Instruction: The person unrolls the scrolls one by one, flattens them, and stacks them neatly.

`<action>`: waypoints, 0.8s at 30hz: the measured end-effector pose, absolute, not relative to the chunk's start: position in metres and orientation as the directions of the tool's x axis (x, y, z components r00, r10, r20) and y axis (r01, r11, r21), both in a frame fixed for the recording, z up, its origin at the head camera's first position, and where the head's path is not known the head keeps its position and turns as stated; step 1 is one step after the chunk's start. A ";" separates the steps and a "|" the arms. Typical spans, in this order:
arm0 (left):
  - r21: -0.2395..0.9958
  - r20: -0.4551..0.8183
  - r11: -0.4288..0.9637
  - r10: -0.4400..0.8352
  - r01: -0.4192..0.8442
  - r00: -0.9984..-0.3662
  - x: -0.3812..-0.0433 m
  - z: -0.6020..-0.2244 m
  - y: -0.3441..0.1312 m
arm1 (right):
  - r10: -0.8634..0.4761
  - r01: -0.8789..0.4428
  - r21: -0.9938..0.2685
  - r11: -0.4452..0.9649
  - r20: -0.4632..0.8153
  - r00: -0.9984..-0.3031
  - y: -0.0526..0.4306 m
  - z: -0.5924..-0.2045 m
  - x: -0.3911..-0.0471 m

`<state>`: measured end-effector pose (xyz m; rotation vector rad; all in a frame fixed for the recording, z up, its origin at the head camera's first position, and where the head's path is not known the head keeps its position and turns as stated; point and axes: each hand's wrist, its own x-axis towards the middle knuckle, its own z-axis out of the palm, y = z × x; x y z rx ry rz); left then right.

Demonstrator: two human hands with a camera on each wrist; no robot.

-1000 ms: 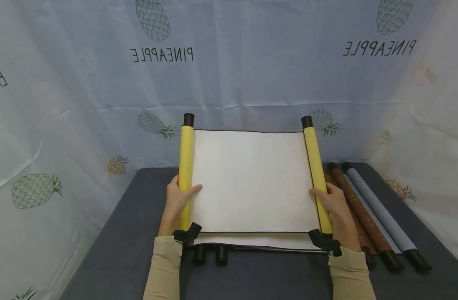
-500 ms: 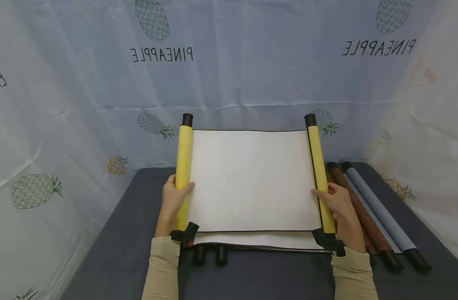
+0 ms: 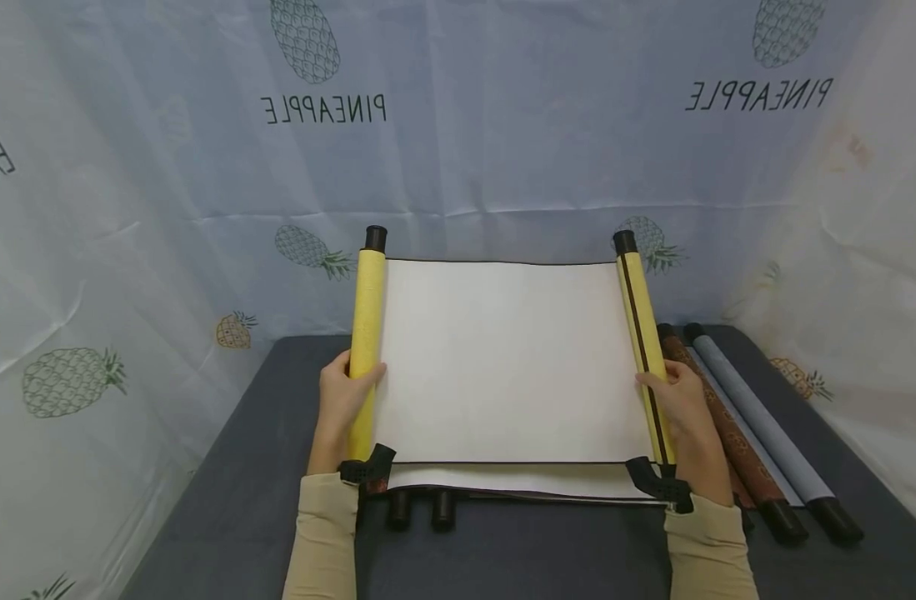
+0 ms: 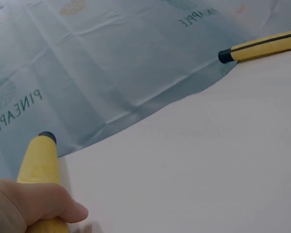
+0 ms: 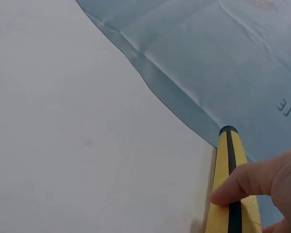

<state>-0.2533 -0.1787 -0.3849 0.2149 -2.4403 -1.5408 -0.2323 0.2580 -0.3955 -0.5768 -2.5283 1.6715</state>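
Note:
A yellow scroll with black end knobs is held up, its blank white sheet (image 3: pixel 503 358) stretched between two rolled ends. My left hand (image 3: pixel 345 400) grips the left roll (image 3: pixel 368 308), thumb lying over the front at the sheet's edge. Around the right roll (image 3: pixel 638 308) my right hand (image 3: pixel 683 408) is wrapped, its thumb across the front. A dark stripe (image 5: pixel 231 150) runs along this right roll in the right wrist view. The fingers behind both rolls are mostly hidden. In the left wrist view the left thumb (image 4: pixel 53 201) crosses the yellow roll.
Below the held sheet, another white sheet (image 3: pixel 518 479) lies on the dark table (image 3: pixel 277 533), with black knobs (image 3: pixel 442 510) poking out in front. Brown patterned rolls (image 3: pixel 743 450) and a grey-blue roll (image 3: pixel 765 417) lie at the right. A pineapple-print curtain (image 3: pixel 488 150) hangs behind.
The hands have moved apart, the right one further right and the left slightly left, widening the white sheet. The right roll has turned, bringing its dark stripe to the front.

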 end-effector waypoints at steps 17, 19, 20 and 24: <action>0.902 0.060 0.430 -0.220 -0.041 -0.974 -0.254 -0.383 -0.180 | 0.376 0.273 -0.909 0.314 -0.145 -0.915 0.257 -0.396 -0.230; 0.906 0.034 0.419 -0.214 -0.060 -0.976 -0.254 -0.382 -0.180 | 0.385 0.278 -0.909 0.312 -0.147 -0.911 0.258 -0.396 -0.231; 0.908 0.025 0.413 -0.214 -0.067 -0.976 -0.255 -0.382 -0.180 | 0.390 0.282 -0.909 0.307 -0.150 -0.908 0.259 -0.396 -0.231; 0.913 0.010 0.400 -0.211 -0.077 -0.977 -0.256 -0.383 -0.179 | 0.417 0.305 -0.905 0.298 -0.164 -0.894 0.259 -0.396 -0.232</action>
